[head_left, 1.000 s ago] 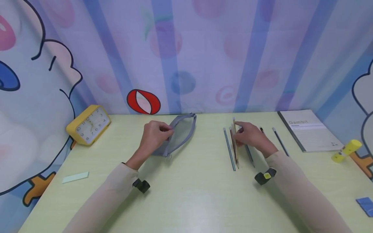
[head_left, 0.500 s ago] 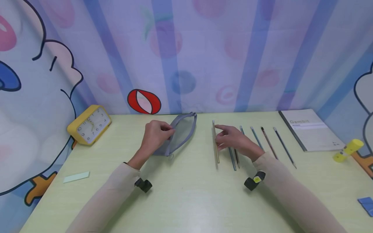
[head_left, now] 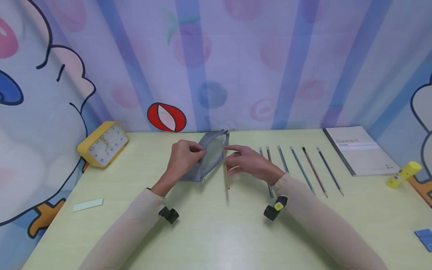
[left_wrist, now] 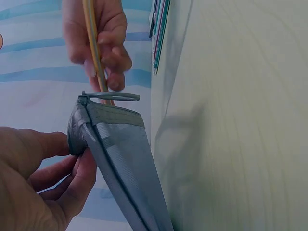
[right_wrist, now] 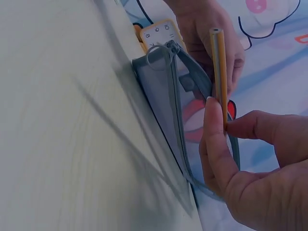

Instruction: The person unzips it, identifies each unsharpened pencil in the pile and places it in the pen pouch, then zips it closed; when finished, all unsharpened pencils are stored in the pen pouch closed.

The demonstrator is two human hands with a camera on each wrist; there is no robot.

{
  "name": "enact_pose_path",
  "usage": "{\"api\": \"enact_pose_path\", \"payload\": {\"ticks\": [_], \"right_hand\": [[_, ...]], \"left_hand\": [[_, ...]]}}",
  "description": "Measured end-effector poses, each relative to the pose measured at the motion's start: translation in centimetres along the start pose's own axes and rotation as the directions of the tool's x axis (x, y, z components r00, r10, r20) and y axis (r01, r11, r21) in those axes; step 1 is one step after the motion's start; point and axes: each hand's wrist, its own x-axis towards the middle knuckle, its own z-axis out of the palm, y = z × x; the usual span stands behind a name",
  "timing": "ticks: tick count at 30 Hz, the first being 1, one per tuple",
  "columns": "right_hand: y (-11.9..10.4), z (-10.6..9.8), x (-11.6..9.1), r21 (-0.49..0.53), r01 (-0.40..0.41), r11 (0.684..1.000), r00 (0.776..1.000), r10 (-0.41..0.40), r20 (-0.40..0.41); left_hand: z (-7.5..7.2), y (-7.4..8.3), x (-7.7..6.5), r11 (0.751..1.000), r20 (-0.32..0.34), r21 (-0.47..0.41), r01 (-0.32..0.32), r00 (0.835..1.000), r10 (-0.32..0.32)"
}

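My left hand [head_left: 182,155] pinches the near side of a grey zippered pencil case [head_left: 192,174], whose mouth gapes toward the right. Between the thumb and fingers of my right hand [head_left: 248,161] is a yellow pencil [head_left: 227,176], raised off the table at the case's right edge. From the right wrist, the pencil [right_wrist: 219,67] shows its flat unsharpened end, in front of the zip opening of the case [right_wrist: 159,96]. In the left wrist view the lower end of the pencil [left_wrist: 91,29] passes behind the case's corner [left_wrist: 84,103], so whether it is inside cannot be told.
Several pencils [head_left: 302,168] lie in a row to the right, some partly under my right forearm. Beyond them are a notebook [head_left: 362,152] and a yellow cylinder [head_left: 403,174]. A yellow clock [head_left: 102,144], a pale green strip [head_left: 87,204] and a blue piece [head_left: 424,240] lie around the edges.
My right hand has lifted the yellow pencil from the row and carried it left to the pencil case. My left hand keeps its pinch, shifting only slightly right with the case.
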Motion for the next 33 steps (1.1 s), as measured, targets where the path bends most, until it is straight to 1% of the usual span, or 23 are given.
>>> {"api": "enact_pose_path", "payload": {"ticks": [2, 4, 9, 12, 16, 20, 23, 28, 33], "right_hand": [[-0.3, 0.7, 0.7, 0.022, -0.008, 1.000, 1.000, 0.008, -0.004], [-0.6, 1.3, 1.5, 0.024, -0.011, 1.000, 1.000, 0.012, -0.014], [-1.0, 2.8, 3.6, -0.020, -0.016, 1.000, 0.999, 0.015, -0.046], [-1.1, 3.2, 4.7, -0.019, -0.046, 0.999, 0.997, 0.044, -0.069], [-1.5, 3.5, 5.6, 0.007, -0.093, 0.996, 0.991, 0.094, -0.094], [-1.9, 3.9, 6.3, 0.033, -0.103, 0.994, 0.989, 0.106, -0.108], [-2.1, 4.2, 6.7, 0.043, -0.103, 0.994, 0.985, 0.108, -0.133], [-1.9, 4.6, 7.2, 0.026, -0.112, 0.993, 0.975, 0.115, -0.188], [-1.8, 4.7, 6.9, -0.022, -0.119, 0.993, 0.969, 0.111, -0.223]], "left_hand": [[0.1, 0.1, 0.0, 1.000, 0.000, 0.004, 0.005, 1.000, -0.005], [0.1, 0.1, 0.0, 1.000, 0.004, 0.001, 0.015, 1.000, -0.015], [0.1, 0.1, -0.2, 0.999, 0.013, -0.010, 0.030, 0.999, -0.030], [0.0, 0.1, -0.3, 0.999, 0.015, -0.011, 0.033, 0.999, -0.033], [-0.1, 0.2, -0.3, 0.999, 0.015, -0.008, 0.038, 0.999, -0.038], [-0.1, 0.3, -0.2, 1.000, 0.009, 0.002, 0.030, 1.000, -0.030], [-0.1, 0.4, -0.2, 1.000, 0.005, 0.011, 0.015, 1.000, -0.015], [0.0, 0.3, -0.2, 1.000, 0.005, 0.011, 0.006, 1.000, -0.006], [-0.1, 0.2, -0.3, 1.000, 0.004, 0.018, 0.025, 1.000, -0.025]]}}
